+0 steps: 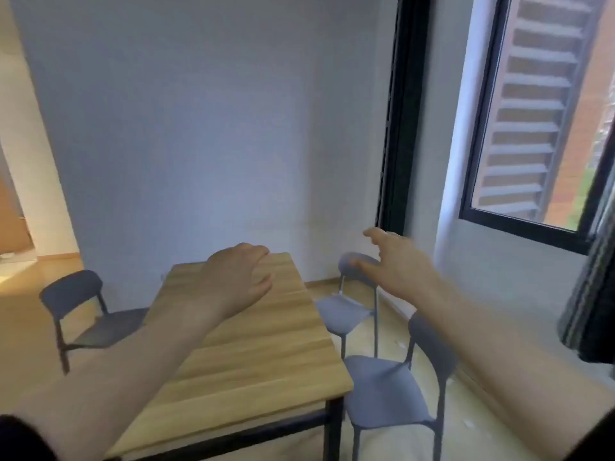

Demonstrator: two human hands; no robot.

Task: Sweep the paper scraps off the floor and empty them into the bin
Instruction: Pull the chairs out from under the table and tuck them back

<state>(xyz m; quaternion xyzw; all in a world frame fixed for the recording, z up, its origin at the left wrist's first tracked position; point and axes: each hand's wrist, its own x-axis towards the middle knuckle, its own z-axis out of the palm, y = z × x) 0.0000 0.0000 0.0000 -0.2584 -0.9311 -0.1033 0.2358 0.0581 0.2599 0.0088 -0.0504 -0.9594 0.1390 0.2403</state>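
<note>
Both hands empty, sweeping not yet begun

The left hand (238, 274) hangs over the far end of the wooden table (253, 354), fingers loosely curled around nothing; the right hand (396, 261) reaches forward with fingers spread, also empty, in front of the far grey chair (346, 311) at the table's right edge. No broom, dustpan or bin shows anywhere in view. A few pale bits that look like paper scraps (401, 343) lie on the floor (499, 424) to the right of the table, near the nearer grey chair (392, 394) and along the wall under the window (532, 111), though blur makes them hard to count. By my reading the whole job remains: fetch tools, sweep, empty.
</note>
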